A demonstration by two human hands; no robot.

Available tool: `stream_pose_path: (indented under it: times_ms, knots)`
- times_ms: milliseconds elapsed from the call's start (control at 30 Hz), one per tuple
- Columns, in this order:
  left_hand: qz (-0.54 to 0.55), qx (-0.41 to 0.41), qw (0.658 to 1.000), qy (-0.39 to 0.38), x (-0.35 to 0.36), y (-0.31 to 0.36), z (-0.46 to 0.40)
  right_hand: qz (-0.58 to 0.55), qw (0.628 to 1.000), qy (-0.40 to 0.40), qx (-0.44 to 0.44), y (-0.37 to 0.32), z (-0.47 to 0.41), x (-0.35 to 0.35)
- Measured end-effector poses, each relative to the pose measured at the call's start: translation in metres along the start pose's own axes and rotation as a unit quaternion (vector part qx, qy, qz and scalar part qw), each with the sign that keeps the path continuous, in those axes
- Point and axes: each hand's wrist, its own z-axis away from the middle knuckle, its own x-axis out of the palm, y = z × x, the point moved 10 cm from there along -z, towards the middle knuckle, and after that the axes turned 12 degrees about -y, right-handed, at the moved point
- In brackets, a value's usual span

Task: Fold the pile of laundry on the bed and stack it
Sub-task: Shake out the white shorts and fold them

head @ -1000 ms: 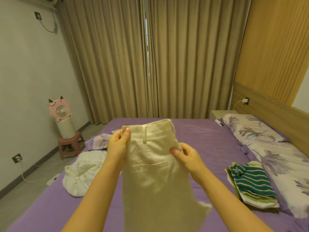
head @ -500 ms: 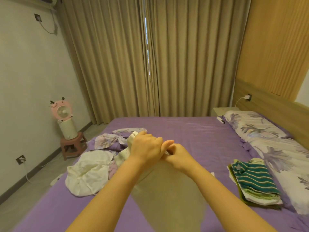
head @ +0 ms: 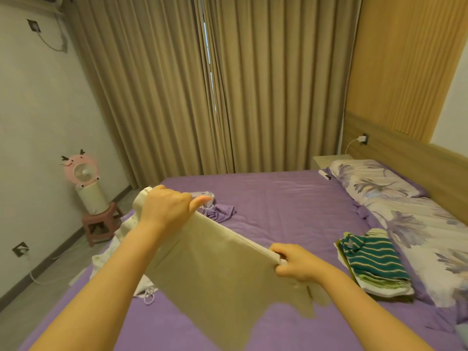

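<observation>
Both hands are gripping cream trousers (head: 222,269) above the bed (head: 291,211) (left hand (head: 166,207) higher, right hand (head: 295,262) pinching the edge)

No text, label, brand or number can be read anywhere in the room. The clothes, the bedding and the walls carry no legible writing.

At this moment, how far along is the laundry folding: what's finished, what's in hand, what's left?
Done: a folded stack, striped green on top, sits on the purple bed beside the pillows. In hand: cream trousers, folded lengthwise and held in the air, the left hand gripping one end, the right hand pinching the other. Left: white garments and a crumpled purple piece lie unfolded on the bed.
</observation>
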Motion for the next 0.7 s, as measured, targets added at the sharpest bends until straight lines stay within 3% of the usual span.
stream_pose_path:
  times_ms: [133,233,300,400,467,600,700]
  knots:
    - [-0.015,-0.046,0.978,-0.205,0.049,-0.020,0.016,-0.002,0.997,0.065,0.039,0.025,0.000,-0.011]
    - [0.004,-0.025,0.955,-0.297,0.086,-0.026,0.040,0.063,0.995,0.074,0.034,0.034,-0.002,-0.013]
    - [0.003,0.003,0.924,-0.382,0.116,-0.020,0.062,0.103,0.992,0.058,0.038,0.041,-0.004,-0.009]
    - [-0.011,-0.002,0.868,-0.496,0.163,-0.007,0.094,0.114,0.985,0.101,0.087,0.063,0.001,-0.009]
    - [-0.025,-0.023,0.857,-0.514,0.186,0.006,0.106,0.153,0.972,0.132,0.123,0.077,0.004,-0.008]
    - [-0.014,-0.084,0.883,-0.461,0.207,0.033,0.110,0.149,0.948,0.204,0.196,0.108,0.022,0.000]
    - [-0.010,-0.010,0.905,-0.425,0.220,0.071,0.109,0.113,0.937,0.245,0.221,0.129,0.038,0.020]
